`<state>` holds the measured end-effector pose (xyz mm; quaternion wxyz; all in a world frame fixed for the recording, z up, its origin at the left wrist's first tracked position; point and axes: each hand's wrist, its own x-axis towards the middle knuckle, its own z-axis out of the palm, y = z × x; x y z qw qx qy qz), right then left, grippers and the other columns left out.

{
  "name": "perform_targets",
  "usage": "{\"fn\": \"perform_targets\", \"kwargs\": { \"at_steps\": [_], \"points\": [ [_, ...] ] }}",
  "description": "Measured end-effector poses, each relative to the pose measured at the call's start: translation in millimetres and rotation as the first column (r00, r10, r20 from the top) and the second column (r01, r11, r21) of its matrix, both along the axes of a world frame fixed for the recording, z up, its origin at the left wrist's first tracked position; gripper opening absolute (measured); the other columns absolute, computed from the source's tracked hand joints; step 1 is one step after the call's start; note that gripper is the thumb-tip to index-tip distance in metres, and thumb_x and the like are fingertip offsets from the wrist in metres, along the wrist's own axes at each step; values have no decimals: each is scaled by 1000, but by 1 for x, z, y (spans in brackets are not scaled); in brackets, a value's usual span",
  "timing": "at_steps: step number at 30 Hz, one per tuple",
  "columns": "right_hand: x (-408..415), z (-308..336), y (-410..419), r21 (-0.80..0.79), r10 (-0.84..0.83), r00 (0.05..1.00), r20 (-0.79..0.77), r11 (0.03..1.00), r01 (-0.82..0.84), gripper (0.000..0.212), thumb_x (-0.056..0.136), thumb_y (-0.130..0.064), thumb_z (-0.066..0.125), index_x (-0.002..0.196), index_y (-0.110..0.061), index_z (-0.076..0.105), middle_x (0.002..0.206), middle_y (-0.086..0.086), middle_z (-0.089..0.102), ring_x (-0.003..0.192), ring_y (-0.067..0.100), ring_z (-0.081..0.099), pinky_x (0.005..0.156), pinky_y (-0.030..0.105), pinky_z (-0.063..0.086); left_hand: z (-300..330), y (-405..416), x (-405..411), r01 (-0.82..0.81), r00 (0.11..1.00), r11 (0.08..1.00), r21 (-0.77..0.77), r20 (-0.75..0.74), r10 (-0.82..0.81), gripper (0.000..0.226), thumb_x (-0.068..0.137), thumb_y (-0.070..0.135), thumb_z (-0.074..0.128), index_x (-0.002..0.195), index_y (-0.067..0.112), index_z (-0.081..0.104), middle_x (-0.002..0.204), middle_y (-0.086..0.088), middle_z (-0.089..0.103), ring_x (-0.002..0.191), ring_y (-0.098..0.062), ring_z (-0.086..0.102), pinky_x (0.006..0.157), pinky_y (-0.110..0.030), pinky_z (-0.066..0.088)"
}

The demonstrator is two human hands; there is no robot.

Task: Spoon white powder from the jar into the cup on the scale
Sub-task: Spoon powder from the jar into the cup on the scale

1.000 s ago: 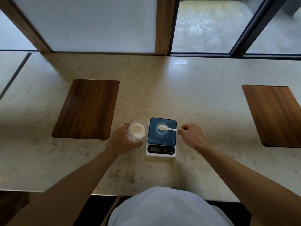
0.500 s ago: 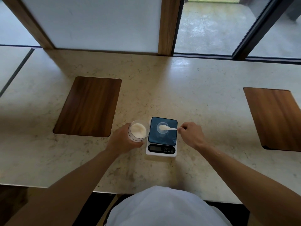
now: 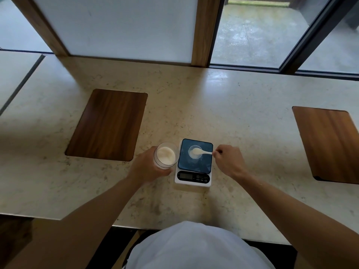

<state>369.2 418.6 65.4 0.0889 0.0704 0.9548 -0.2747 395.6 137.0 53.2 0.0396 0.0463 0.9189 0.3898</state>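
A clear jar (image 3: 165,155) of white powder stands on the counter just left of the scale, and my left hand (image 3: 146,167) wraps around it. The small white scale (image 3: 194,162) has a dark blue platform and a blank display at its front. A small clear cup (image 3: 194,152) sits on the platform. My right hand (image 3: 228,161) pinches the handle end of a white spoon (image 3: 202,151), whose bowl, loaded with powder, hovers over the cup's mouth.
A dark wooden board (image 3: 108,124) lies left of the jar, another wooden board (image 3: 330,144) far right. The pale stone counter (image 3: 233,105) ends at a window wall behind and at its front edge near my body.
The hands, jar and spoon keep nearly the same pose. The view has shifted slightly as my head moved; the spoon bowl stays over the cup.
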Motion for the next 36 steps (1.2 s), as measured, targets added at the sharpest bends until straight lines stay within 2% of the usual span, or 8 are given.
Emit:
{"fn": "perform_targets", "kwargs": {
  "at_steps": [4,6,9,16,24,29,33,36],
  "points": [
    [1,2,0,25,41,998,-37,999,-40,23,97,-19,56,85,-7,72,62,0,60,51,9,51,47,21,34,1,0,0,-12,1000,1000,1,13,12,78,57,44,91,123,24,55,113,3,66,92,-11,58,83,-30,48],
    [3,3,0,51,77,996,-53,996,-75,22,97,-20,56,85,-8,70,61,-1,59,51,11,53,46,24,39,2,1,0,-18,1000,1000,-2,17,18,78,56,44,92,123,23,55,113,2,66,92,-12,59,82,-30,48],
    [6,3,1,98,136,988,-80,987,-128,23,98,-22,55,85,-8,68,66,3,63,53,14,56,52,31,51,2,2,-1,-15,1000,1000,-7,11,15,78,56,43,92,123,22,56,113,1,67,95,-16,61,83,-32,49],
    [12,11,0,159,244,962,-121,962,-224,26,102,-19,48,82,-8,61,74,5,64,60,19,57,53,33,50,-2,2,-2,22,1000,1000,-14,-7,-22,78,58,43,92,123,21,56,113,1,66,93,-12,58,82,-27,45],
    [25,17,5,163,343,901,-268,937,-308,19,97,-12,57,82,-1,63,71,10,61,53,17,45,48,24,33,-2,3,-4,40,999,999,-9,-22,-40,73,58,40,92,119,24,56,107,9,62,90,-7,55,78,-17,40],
    [26,20,9,73,257,901,-350,966,-247,21,98,-15,57,80,-5,60,71,7,64,54,19,53,46,33,51,1,6,-6,67,998,998,11,-17,-67,72,60,36,92,121,22,55,110,8,61,92,-8,55,81,-23,42],
    [25,29,7,-65,163,893,-420,976,-209,15,96,-13,61,82,-6,61,72,5,66,57,15,55,46,26,49,0,8,-8,60,998,998,-5,-18,-60,73,60,37,92,121,20,57,112,1,65,93,-9,55,79,-18,39],
    [23,42,1,-110,241,854,-460,940,-324,13,95,-13,62,84,-7,61,72,3,65,57,14,54,46,16,41,-1,9,-8,58,998,998,-20,-13,-59,73,59,40,92,120,21,57,110,3,66,91,-9,56,76,-14,38]
  ]
}}
